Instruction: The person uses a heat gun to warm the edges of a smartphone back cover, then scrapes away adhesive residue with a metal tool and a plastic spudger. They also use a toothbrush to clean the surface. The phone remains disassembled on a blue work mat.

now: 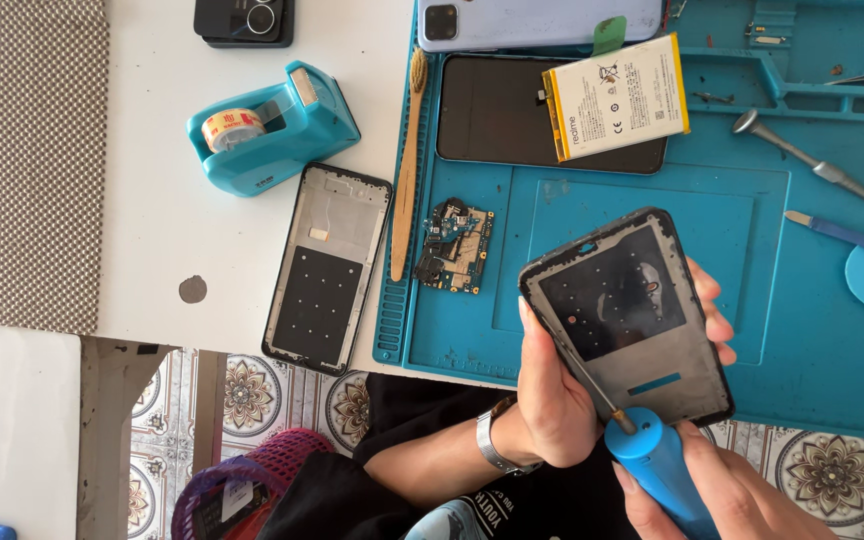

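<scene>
My left hand (pixel 557 395) grips a black phone frame (pixel 642 325) by its edges and holds it tilted above the blue work mat (pixel 812 330). A blue-handled screwdriver (pixel 657 470) is in my right hand (pixel 727 500), at the bottom right. Its thin shaft runs up along the frame's left side. A second phone frame (pixel 327 270) lies flat on the white table, left of the mat. A small circuit board (pixel 455 247) rests on the mat beside it.
A white battery (pixel 617 97) lies on a dark screen panel (pixel 497 110), with a pale blue phone back (pixel 537 20) above. A teal tape dispenser (pixel 272 125), a wooden brush (pixel 407 170), a metal tool (pixel 802 152) and a blue pry tool (pixel 847 235) are around.
</scene>
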